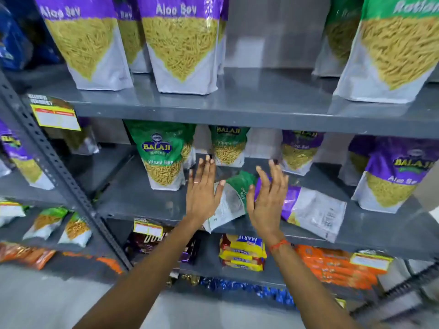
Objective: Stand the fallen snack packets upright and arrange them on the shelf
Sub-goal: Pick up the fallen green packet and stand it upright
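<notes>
Grey shelf (147, 205) — open hands flank fallen green packet (231, 200)

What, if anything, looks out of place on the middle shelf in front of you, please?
Two packets lie flat among upright ones: a green packet between the open left hand and right hand, its lower end overhanging the shelf edge, and a purple packet to its right, back side up. Neither hand grips one yet.
</notes>
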Motion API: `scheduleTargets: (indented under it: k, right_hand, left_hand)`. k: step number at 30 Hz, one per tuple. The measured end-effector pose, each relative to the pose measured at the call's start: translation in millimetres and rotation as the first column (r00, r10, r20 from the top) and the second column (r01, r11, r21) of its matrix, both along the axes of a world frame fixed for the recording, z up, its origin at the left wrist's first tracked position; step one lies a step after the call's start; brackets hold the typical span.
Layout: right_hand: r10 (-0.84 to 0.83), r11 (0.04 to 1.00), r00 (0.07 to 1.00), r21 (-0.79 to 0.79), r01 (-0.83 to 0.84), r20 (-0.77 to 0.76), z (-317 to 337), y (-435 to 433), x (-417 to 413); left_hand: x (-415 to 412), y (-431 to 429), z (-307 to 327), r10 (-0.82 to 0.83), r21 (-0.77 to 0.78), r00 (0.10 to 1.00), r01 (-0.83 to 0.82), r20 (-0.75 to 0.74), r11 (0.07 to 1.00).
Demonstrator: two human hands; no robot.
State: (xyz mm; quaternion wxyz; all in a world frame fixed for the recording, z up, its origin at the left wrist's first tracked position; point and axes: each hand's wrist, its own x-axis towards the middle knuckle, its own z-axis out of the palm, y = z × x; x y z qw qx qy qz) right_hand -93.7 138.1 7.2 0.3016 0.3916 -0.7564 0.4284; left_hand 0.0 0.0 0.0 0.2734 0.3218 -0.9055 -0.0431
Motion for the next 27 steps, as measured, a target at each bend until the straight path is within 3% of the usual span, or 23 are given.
scheduleTargets:
  k: [2, 4, 7, 9, 11, 12, 14, 16, 18, 20, 24, 27]
  right_hand:
    - [-0.05, 0.977, 0.991, 0.21, 0.023, 0.122, -19.9, -8.8, 3.1]
    - [-0.093, 0.919, 0.91, 0.387, -0.078, 0.404, -44.7, -15.9, 4.7]
    - [-0.295, 0.803, 0.675, 0.559, -0.208, 0.676, -61.7, -27.9, -6.0]
    - [-0.215, 0.893, 0.4, 0.345, -0.288, 0.891, -66.4, -36.9, -12.1]
    - [-0.027, 0.98, 0.094, 0.045, -0.193, 0.995, -73.1, -44.0, -15.0]
    - [0.063, 0.991, -0.016, -0.065, -0.121, 0.998, -76.0, -46.7, -16.8]
    - [0.213, 0.976, -0.182, -0.218, -0.007, 0.96, -79.0, -48.4, -19.5]
    - [0.305, 0.952, -0.272, -0.295, 0.078, 0.913, -80.6, -48.2, -20.4]
    - [0.348, 0.937, -0.284, -0.324, 0.131, 0.893, -82.9, -50.5, -21.0]
    - [0.331, 0.943, -0.217, -0.312, 0.117, 0.918, -81.4, -55.6, -18.0]
    - [0.242, 0.97, 0.109, -0.242, -0.014, 0.964, -77.2, -73.8, -19.7]
    - [0.198, 0.98, 0.387, -0.177, -0.09, 0.9, -62.3, -82.4, -30.4]
  left_hand:
    - [-5.8, -23.2, -13.2, 0.012, 0.299, 0.98, -0.072, 0.198, 0.951]
    - [-11.0, -48.0, -20.4, -0.061, 0.563, 0.94, -0.148, 0.335, 0.813]
    - [-18.6, -68.6, -19.3, -0.122, 0.645, 0.937, -0.126, 0.326, 0.753]
    - [-26.5, -85.6, -22.3, -0.155, 0.66, 0.948, -0.07, 0.277, 0.748]
    - [-32.6, -99.2, -27.1, -0.155, 0.678, 0.952, -0.068, 0.262, 0.732]
    - [-35.9, -104.6, -28.4, -0.16, 0.677, 0.952, -0.061, 0.26, 0.734]
    - [-42.5, -115.7, -33.0, -0.147, 0.707, 0.961, -0.066, 0.236, 0.704]
    - [-44.0, -121.4, -35.7, -0.095, 0.743, 0.973, -0.096, 0.211, 0.662]
    - [-42.4, -126.2, -41.2, -0.052, 0.754, 0.978, -0.122, 0.202, 0.646]
    - [-36.9, -127.7, -45.5, 0.016, 0.731, 0.983, -0.148, 0.185, 0.666]
    - [-23.1, -126.7, -38.6, 0.167, 0.781, 0.986, -0.093, -0.014, 0.617]
    - [-19.1, -125.0, -30.7, 0.218, 0.778, 0.962, -0.01, -0.163, 0.628]
